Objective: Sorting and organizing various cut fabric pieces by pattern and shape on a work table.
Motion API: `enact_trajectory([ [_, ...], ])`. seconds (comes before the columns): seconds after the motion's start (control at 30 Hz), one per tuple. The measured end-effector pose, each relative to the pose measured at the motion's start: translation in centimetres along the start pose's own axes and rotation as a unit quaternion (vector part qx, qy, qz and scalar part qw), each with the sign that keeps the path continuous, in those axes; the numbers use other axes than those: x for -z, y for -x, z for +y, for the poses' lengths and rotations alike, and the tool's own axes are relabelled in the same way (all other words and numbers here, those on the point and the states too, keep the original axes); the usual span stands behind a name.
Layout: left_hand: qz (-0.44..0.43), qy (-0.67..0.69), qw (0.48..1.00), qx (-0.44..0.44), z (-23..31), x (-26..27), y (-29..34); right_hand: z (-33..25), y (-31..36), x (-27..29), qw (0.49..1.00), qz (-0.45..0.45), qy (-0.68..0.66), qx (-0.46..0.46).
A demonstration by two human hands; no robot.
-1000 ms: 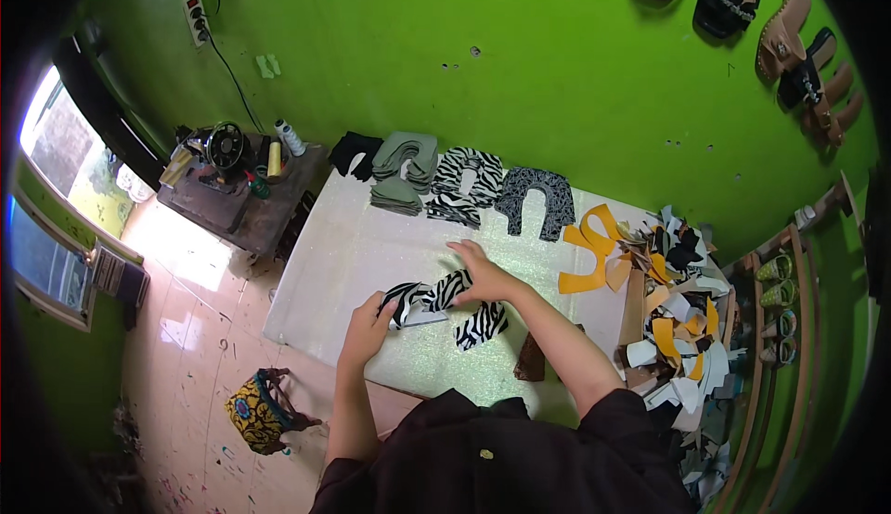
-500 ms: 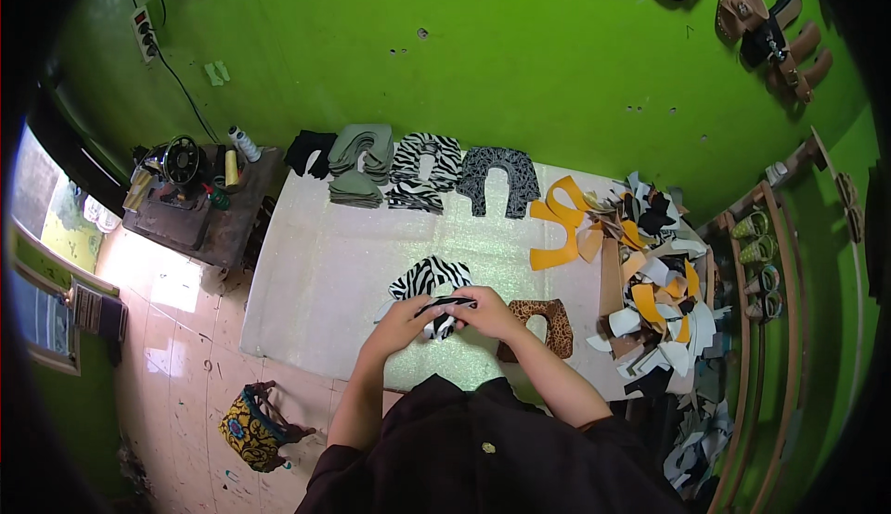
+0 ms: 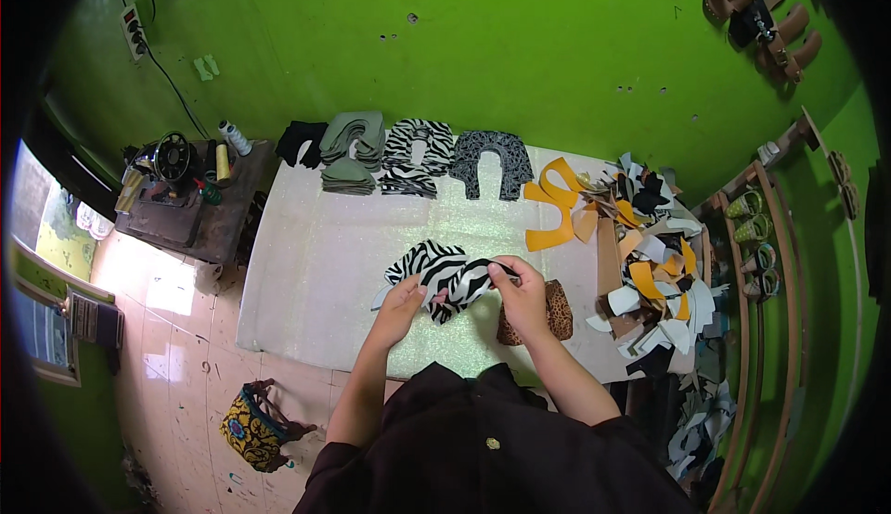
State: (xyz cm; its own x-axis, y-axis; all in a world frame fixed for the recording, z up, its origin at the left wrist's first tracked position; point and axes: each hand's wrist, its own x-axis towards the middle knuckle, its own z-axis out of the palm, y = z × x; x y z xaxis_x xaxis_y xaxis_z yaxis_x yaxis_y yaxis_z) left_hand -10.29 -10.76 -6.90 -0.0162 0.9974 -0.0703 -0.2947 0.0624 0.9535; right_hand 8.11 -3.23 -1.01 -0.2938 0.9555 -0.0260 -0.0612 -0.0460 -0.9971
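Observation:
A zebra-print cut piece (image 3: 461, 289) is stretched between my two hands above the white-covered table. My right hand (image 3: 525, 302) pinches its right end between thumb and fingers. At its left side my left hand (image 3: 400, 312) is closed on the edge, thumb on top, the fingers partly hidden. Behind it lie more zebra-print material (image 3: 418, 258) and a pale edge, partly covered by the held piece. Close to my right hand, a leopard-print piece (image 3: 559, 312) rests on the table, partly hidden by that hand.
Along the table's (image 3: 306, 263) far edge sit black pieces (image 3: 299, 141), green stacks (image 3: 351, 138), zebra stacks (image 3: 399, 143) and a grey patterned piece (image 3: 464, 163). Yellow pieces (image 3: 549, 236) and a heaped scrap box (image 3: 608, 273) stand right. A sewing machine (image 3: 172, 166) is left, a patterned stool (image 3: 252, 430) below.
My hands have moved apart, the right one going right and up. The zebra-print piece, bunched between them before, is now spread out.

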Motion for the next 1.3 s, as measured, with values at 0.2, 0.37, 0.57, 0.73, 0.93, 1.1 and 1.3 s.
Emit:
enact_trajectory([
  [0.2, -0.004, 0.019, 1.0, 0.023, 0.7, -1.5, 0.5, 0.8, 1.4, -1.8, 0.956, 0.037, 0.267, 0.114],
  [0.37, 0.055, 0.024, 0.998, 0.019, 2.4, -3.1, 1.3, 0.5, 1.6, -2.7, 0.903, 0.113, 0.354, 0.214],
  [0.57, 0.044, -0.029, 0.999, 0.006, 2.4, -3.4, 1.3, 0.3, 1.4, -2.4, 0.909, 0.087, 0.334, 0.234],
  [0.73, 0.005, -0.069, 0.996, 0.057, 3.9, -2.0, 1.5, -0.6, 0.3, -1.5, 0.913, 0.041, 0.302, 0.272],
  [0.93, 0.008, -0.188, 0.982, 0.016, 3.7, -1.8, 2.0, -0.4, 0.3, -0.6, 0.978, -0.136, 0.151, 0.049],
  [1.1, 0.065, -0.353, 0.933, -0.021, 0.6, -1.3, 2.3, 1.6, 0.7, -1.3, 0.958, -0.128, 0.255, -0.029],
  [1.3, 0.046, -0.524, 0.85, 0.021, -8.3, 1.5, 3.7, 10.8, 2.3, -0.4, 0.827, -0.217, 0.499, 0.145],
])
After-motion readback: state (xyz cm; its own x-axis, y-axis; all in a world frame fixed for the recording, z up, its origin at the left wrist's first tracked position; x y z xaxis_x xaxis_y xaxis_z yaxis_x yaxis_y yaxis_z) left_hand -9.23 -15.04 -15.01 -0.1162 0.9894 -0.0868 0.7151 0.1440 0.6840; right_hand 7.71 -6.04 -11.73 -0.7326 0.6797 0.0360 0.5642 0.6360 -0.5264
